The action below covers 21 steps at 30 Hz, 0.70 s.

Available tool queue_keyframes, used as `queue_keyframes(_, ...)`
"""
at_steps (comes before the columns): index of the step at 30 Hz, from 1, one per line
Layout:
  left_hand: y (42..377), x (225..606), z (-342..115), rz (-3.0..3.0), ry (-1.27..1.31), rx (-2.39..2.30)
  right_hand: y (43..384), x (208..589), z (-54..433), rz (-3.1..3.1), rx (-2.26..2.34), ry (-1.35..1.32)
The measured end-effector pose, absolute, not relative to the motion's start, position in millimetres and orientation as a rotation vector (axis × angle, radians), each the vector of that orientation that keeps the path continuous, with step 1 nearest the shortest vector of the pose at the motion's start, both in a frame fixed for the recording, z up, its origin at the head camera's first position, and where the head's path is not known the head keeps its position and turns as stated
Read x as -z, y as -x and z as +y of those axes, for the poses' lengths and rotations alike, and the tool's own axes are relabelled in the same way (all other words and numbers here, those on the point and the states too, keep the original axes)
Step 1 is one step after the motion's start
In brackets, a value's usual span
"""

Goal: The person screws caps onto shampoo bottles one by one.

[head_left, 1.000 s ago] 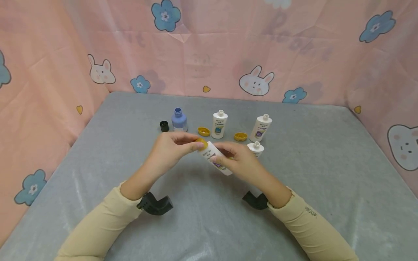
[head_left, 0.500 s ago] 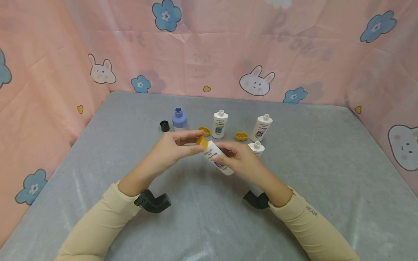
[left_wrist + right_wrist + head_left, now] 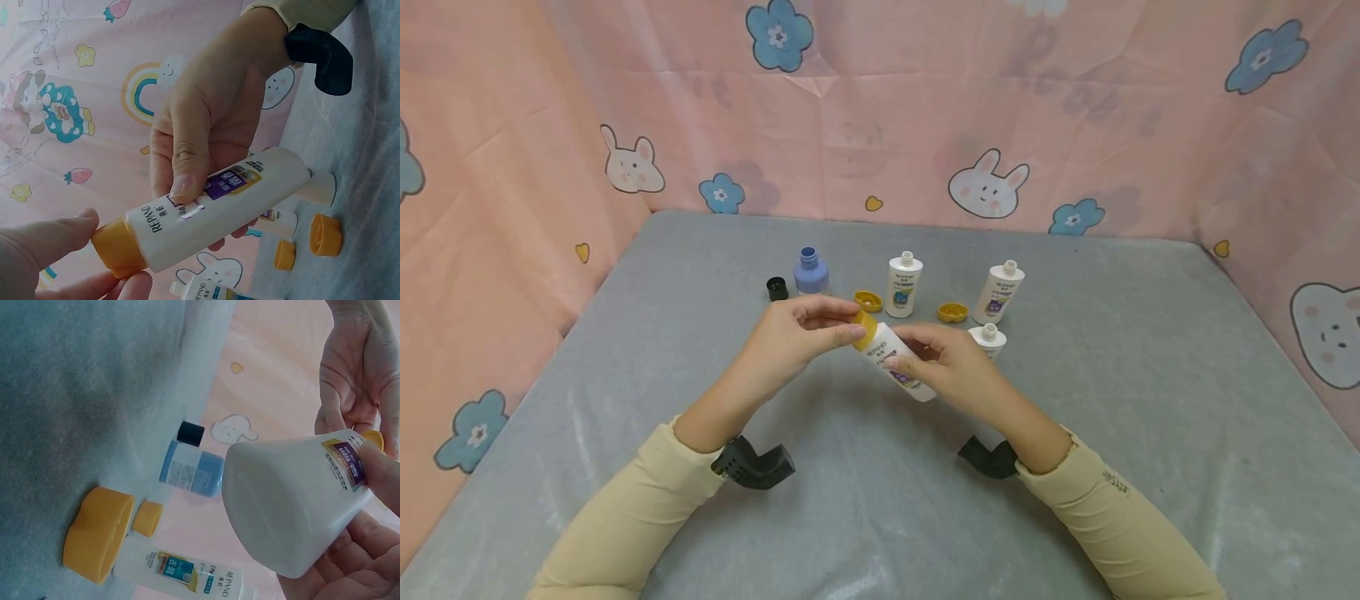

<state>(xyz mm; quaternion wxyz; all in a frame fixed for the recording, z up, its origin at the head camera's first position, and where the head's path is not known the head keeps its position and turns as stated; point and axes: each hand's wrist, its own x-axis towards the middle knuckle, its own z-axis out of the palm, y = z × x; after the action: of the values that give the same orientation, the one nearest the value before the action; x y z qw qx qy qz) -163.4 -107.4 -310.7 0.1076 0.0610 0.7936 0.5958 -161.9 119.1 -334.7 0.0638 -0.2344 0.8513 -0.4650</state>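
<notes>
In the head view, my right hand [image 3: 951,367] grips a white bottle [image 3: 895,360] with a purple label, tilted with its top toward the left. My left hand [image 3: 797,337] pinches the yellow cap [image 3: 865,331] at the top of that bottle between thumb and fingers. The left wrist view shows the cap [image 3: 119,247] sitting against the bottle's shoulder, with the right thumb across the label. The bottle's base [image 3: 262,506] faces the camera in the right wrist view. Both hands hold it above the grey table [image 3: 850,500].
Behind the hands stand a blue bottle [image 3: 811,273] and white bottles [image 3: 905,287], all uncapped. One white bottle [image 3: 988,337] is partly hidden by my right hand. A black cap [image 3: 777,288] and yellow caps [image 3: 952,312] lie among them. A pink patterned cloth [image 3: 880,108] hangs behind.
The left fingers have shifted their hold around the yellow cap, showing more of it midway. The right hand and bottle stay almost in place.
</notes>
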Motion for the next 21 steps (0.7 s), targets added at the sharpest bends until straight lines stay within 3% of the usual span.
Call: queue_keyframes(21, 166.0, 311.4, -113.4, 2.302, -0.388, -1.72, 161.9, 334.8, 119.8, 2.546, 1.39, 0.709)
